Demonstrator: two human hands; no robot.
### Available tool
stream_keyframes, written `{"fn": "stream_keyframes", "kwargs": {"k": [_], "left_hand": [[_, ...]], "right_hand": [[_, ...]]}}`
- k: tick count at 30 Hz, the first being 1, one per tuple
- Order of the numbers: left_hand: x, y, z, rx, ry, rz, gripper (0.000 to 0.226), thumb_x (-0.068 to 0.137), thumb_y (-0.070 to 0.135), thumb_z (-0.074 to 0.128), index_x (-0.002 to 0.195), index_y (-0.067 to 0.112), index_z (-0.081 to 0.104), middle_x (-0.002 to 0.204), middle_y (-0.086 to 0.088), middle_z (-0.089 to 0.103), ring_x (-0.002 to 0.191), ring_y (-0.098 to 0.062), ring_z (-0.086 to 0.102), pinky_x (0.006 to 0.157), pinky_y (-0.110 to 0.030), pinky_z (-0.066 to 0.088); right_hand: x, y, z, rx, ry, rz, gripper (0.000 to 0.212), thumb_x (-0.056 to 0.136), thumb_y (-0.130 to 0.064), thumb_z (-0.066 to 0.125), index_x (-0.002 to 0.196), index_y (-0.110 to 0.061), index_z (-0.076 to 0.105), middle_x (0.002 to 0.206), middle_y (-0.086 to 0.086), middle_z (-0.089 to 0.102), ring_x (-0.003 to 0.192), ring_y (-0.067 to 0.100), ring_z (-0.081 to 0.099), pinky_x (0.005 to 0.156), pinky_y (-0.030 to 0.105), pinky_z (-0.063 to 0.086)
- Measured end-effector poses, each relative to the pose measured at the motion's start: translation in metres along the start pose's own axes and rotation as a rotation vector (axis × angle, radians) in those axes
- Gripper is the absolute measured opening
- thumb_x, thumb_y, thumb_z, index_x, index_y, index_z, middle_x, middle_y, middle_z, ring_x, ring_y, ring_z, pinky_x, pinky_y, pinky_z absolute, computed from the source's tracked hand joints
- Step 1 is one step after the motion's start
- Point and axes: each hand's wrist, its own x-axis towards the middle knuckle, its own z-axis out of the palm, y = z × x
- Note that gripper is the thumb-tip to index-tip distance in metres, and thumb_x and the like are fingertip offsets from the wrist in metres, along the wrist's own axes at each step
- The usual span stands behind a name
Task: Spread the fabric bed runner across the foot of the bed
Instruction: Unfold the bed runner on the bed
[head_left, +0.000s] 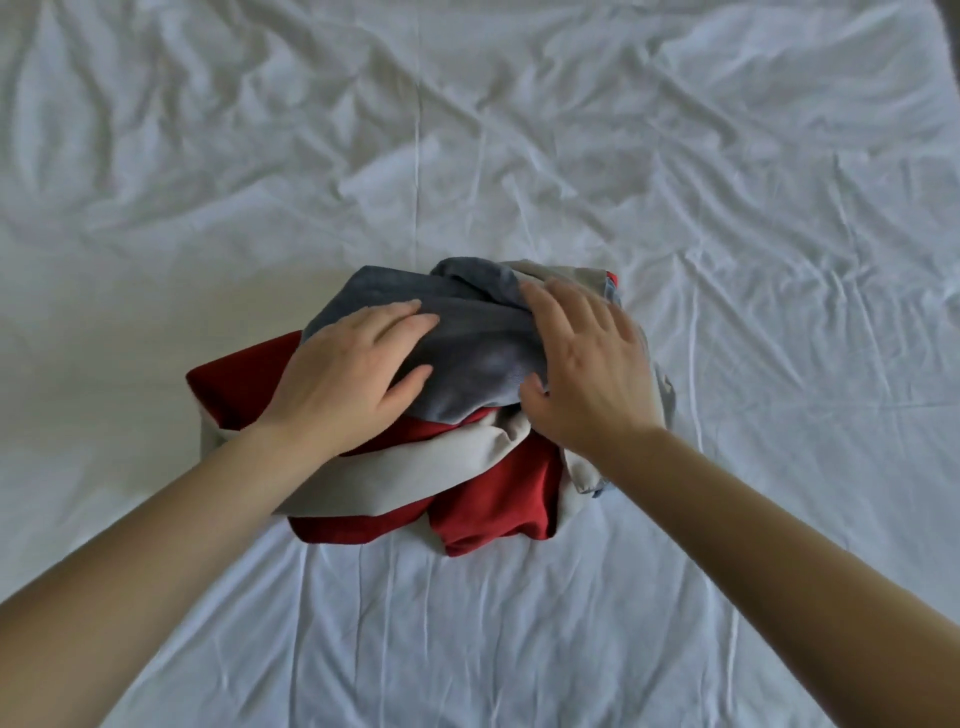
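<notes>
The bed runner lies bunched in a heap in the middle of the bed, showing grey-blue, red and beige panels. My left hand rests flat on the left side of the grey-blue top layer, fingers straight. My right hand lies on the right side of the heap, fingers spread over the cloth and thumb pressed against the grey-blue fold. Red and beige parts of the runner spill out toward me below both hands.
A wrinkled white sheet covers the bed on every side of the heap. The bed's right edge shows at the top right corner.
</notes>
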Motion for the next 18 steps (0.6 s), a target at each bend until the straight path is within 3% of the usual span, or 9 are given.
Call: {"fn": "stream_keyframes", "kwargs": {"k": [4, 8, 12, 15, 18], "left_hand": [[-0.038, -0.026, -0.004, 0.008, -0.037, 0.009, 0.053, 0.093, 0.045, 0.033, 0.132, 0.013, 0.051, 0.134, -0.008, 0.055, 0.118, -0.025, 0.056, 0.085, -0.037, 0.051], [-0.075, -0.052, -0.001, 0.032, -0.075, 0.019, 0.057, 0.092, 0.047, 0.029, 0.125, 0.011, 0.059, 0.129, -0.009, 0.059, 0.113, -0.027, 0.059, 0.085, -0.038, 0.050], [-0.108, -0.082, 0.007, 0.040, -0.162, 0.069, 0.060, 0.088, 0.054, 0.032, 0.124, 0.014, 0.060, 0.134, -0.010, 0.055, 0.113, -0.029, 0.058, 0.084, -0.040, 0.050], [-0.126, -0.097, 0.017, 0.025, -0.260, 0.124, 0.059, 0.079, 0.061, 0.047, 0.117, 0.019, 0.061, 0.138, -0.009, 0.050, 0.108, -0.028, 0.059, 0.080, -0.041, 0.051], [-0.136, -0.106, 0.028, 0.014, -0.296, 0.169, 0.049, 0.077, 0.043, 0.066, 0.121, 0.022, 0.059, 0.130, -0.003, 0.056, 0.101, -0.025, 0.062, 0.076, -0.039, 0.053]], "right_hand": [[-0.018, -0.054, 0.019, -0.031, -0.079, -0.168, 0.071, 0.080, -0.041, 0.061, 0.143, -0.018, 0.036, 0.144, 0.005, 0.043, 0.136, 0.023, 0.034, 0.114, 0.049, 0.023], [-0.037, -0.104, 0.046, -0.007, -0.185, -0.275, 0.070, 0.083, -0.049, 0.058, 0.142, -0.016, 0.040, 0.137, 0.003, 0.051, 0.129, 0.021, 0.044, 0.108, 0.038, 0.032], [-0.048, -0.139, 0.079, -0.131, -0.297, -0.304, 0.070, 0.081, -0.050, 0.059, 0.138, -0.014, 0.044, 0.127, 0.002, 0.056, 0.117, 0.022, 0.051, 0.100, 0.040, 0.037], [-0.053, -0.158, 0.098, -0.175, -0.200, -0.223, 0.035, 0.082, -0.029, 0.059, 0.113, -0.015, 0.063, 0.094, 0.002, 0.065, 0.087, 0.026, 0.061, 0.074, 0.039, 0.043], [-0.057, -0.173, 0.108, -0.221, -0.133, -0.158, 0.012, 0.076, -0.017, 0.061, 0.086, -0.018, 0.068, 0.070, 0.000, 0.062, 0.067, 0.025, 0.060, 0.062, 0.034, 0.041]]}}
